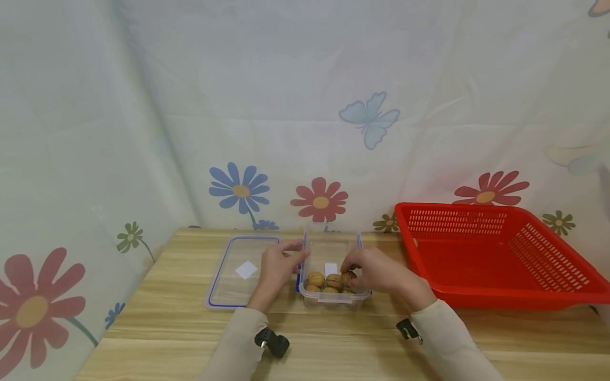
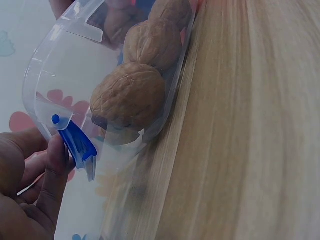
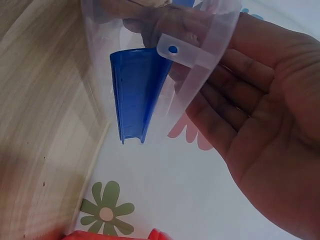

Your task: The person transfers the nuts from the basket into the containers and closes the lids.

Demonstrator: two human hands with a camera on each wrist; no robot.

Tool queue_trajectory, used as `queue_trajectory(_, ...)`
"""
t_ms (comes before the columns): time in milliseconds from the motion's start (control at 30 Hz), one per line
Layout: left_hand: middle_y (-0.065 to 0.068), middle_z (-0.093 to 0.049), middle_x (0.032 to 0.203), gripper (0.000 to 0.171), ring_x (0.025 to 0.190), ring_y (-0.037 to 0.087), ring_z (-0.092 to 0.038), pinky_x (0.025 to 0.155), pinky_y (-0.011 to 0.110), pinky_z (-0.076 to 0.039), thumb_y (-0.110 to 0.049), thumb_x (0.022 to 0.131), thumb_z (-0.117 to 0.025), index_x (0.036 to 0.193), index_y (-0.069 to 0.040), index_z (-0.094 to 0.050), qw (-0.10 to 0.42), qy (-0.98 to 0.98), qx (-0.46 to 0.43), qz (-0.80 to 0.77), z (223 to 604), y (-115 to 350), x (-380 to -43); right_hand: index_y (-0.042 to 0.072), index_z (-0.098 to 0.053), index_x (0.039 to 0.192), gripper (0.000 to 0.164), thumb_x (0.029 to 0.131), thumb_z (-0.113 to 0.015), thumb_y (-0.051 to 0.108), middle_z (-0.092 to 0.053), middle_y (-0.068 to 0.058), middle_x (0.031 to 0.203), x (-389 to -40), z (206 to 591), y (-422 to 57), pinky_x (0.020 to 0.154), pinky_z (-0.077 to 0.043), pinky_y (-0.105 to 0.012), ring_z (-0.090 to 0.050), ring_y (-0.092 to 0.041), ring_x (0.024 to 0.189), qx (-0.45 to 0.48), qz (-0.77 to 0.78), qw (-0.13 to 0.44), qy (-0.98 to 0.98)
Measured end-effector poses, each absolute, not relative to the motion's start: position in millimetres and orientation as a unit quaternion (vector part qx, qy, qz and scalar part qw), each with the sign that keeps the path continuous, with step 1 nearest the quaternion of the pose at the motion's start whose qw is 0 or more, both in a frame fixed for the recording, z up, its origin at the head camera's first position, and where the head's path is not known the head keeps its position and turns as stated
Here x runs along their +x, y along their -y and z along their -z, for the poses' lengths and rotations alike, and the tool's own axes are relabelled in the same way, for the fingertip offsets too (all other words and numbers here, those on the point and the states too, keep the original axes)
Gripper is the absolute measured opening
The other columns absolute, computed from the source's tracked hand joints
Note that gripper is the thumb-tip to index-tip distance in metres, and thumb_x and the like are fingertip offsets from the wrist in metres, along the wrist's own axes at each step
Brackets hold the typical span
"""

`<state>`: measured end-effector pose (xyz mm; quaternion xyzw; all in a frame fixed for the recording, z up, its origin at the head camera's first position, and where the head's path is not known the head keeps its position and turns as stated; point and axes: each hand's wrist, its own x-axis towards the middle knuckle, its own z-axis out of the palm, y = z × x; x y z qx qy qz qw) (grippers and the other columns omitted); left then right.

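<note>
Several walnuts (image 1: 333,281) lie along the near side of a clear container (image 1: 335,297), which stands on the table (image 1: 333,349) between the two hands. The left hand (image 1: 278,266) pinches the container's left side beside a blue latch (image 2: 77,141). The right hand (image 1: 378,270) reaches inside, fingers curled round the rightmost walnut (image 1: 348,277). Outside them, a lid (image 1: 236,290) lies left and a red basket (image 1: 495,297) stands right.

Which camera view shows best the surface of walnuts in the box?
The left wrist view: the walnuts appear large, their shell ridges plain. The head view shows more of them in the clear box, but small. The right wrist view has only a brownish patch at its top edge, too unclear to name.
</note>
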<state>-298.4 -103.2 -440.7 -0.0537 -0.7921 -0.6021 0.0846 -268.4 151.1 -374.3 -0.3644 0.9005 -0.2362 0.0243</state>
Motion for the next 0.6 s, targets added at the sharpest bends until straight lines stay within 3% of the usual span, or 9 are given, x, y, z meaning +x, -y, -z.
queue_trajectory(400,0.013,-0.078,0.107,0.030,0.057,0.019,-0.070,0.055,0.037,-0.062,-0.012,0.094,-0.083,0.121,-0.001,-0.078,0.087,0.797,-0.054,0.595,441.7,103.3,-299.0,0.004,-0.081,0.097,0.012,0.087,-0.083,-0.002,-0.072,-0.003,0.095,-268.6,376.8,-145.4,0.081,-0.060,-0.035,-0.063,-0.026,0.084,-0.370,0.200,0.035,-0.907)
queue_trajectory(600,0.012,-0.078,0.107,0.030,0.057,0.017,-0.070,0.052,0.031,-0.058,-0.012,0.094,-0.083,0.122,-0.002,-0.079,0.082,0.800,-0.049,0.592,441.0,103.0,-298.4,0.003,-0.080,0.095,0.011,0.086,-0.084,-0.002,-0.072,-0.003,0.089,-269.7,379.3,-144.2,0.077,-0.060,-0.031,-0.062,-0.022,0.079,-0.378,0.191,0.030,-0.905)
